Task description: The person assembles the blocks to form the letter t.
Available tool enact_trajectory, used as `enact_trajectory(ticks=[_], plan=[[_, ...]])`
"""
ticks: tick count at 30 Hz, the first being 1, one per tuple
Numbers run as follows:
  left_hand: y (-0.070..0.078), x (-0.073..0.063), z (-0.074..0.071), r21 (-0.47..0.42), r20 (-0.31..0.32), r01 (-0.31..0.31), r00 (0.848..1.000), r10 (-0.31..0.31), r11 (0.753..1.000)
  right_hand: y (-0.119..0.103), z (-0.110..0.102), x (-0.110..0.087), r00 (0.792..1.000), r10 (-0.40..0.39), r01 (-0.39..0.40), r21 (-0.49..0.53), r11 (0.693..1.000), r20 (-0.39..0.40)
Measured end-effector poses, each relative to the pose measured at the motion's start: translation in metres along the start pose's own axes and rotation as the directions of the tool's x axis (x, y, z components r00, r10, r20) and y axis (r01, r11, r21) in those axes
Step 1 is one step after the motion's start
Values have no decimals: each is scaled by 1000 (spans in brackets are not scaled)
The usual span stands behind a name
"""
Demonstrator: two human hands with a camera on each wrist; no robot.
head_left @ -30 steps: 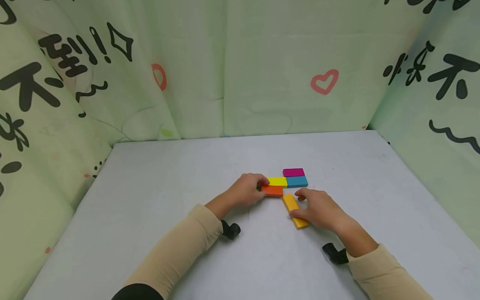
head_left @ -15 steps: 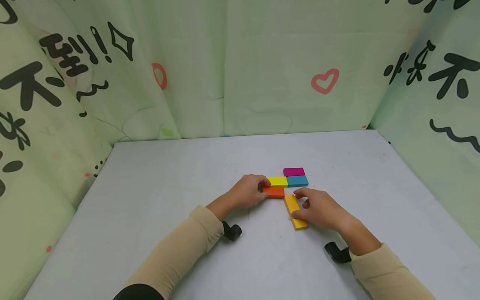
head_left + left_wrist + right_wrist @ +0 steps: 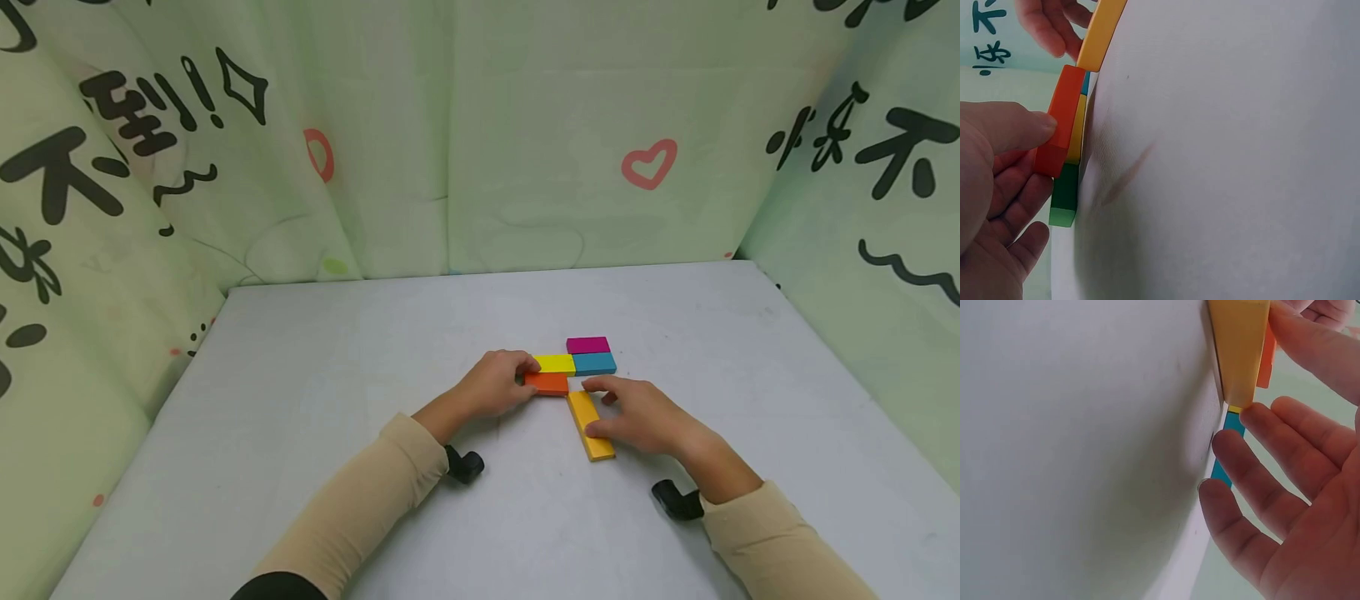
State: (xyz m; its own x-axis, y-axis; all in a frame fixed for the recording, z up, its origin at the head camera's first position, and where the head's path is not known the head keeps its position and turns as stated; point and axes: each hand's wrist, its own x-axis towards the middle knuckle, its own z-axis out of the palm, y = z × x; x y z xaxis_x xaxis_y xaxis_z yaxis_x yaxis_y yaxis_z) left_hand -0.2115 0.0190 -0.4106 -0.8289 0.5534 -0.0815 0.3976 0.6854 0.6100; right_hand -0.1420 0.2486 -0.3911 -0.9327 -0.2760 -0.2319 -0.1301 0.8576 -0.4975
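My left hand (image 3: 495,383) holds the orange block (image 3: 549,383) at its left end; the left wrist view shows the thumb on its face and fingers curled behind. A green block (image 3: 1064,194) is close to those fingers. Beyond the orange one lie a yellow block (image 3: 555,364), a blue block (image 3: 594,363) and a magenta block (image 3: 588,345), side by side. My right hand (image 3: 641,412) holds an amber block (image 3: 583,410), thumb across it and index fingertip at its far end, the other fingers spread loosely. That block slants, its far end near the orange block's right corner.
The blocks lie on a white-covered table (image 3: 360,367). A pale green printed curtain (image 3: 525,167) rises along its back and sides. A black wrist camera (image 3: 465,465) hangs under the left wrist and another camera (image 3: 675,500) under the right.
The amber block has turned slightly, its far end edging toward the orange block's corner. The right index finger has shifted a little left. The left hand and other blocks have hardly moved.
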Motion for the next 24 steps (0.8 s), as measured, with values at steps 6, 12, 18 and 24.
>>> enact_trajectory(ticks=[6, 12, 18, 24], plan=[[2, -1, 1, -1, -2, 4, 1000, -4, 1000, 0, 0, -2, 1000, -6, 6, 0, 1000, 4], [3, -1, 3, 10, 4, -1, 1000, 1, 1000, 2, 0, -5, 999, -18, 18, -9, 1000, 41], [3, -1, 4, 18, 3, 1, 1000, -1, 1000, 0, -2, -11, 995, -45, 45, 6, 999, 94], [4, -1, 6, 9, 4, -13, 1000, 13, 1000, -1, -3, -13, 993, -49, 48, 10, 999, 111]])
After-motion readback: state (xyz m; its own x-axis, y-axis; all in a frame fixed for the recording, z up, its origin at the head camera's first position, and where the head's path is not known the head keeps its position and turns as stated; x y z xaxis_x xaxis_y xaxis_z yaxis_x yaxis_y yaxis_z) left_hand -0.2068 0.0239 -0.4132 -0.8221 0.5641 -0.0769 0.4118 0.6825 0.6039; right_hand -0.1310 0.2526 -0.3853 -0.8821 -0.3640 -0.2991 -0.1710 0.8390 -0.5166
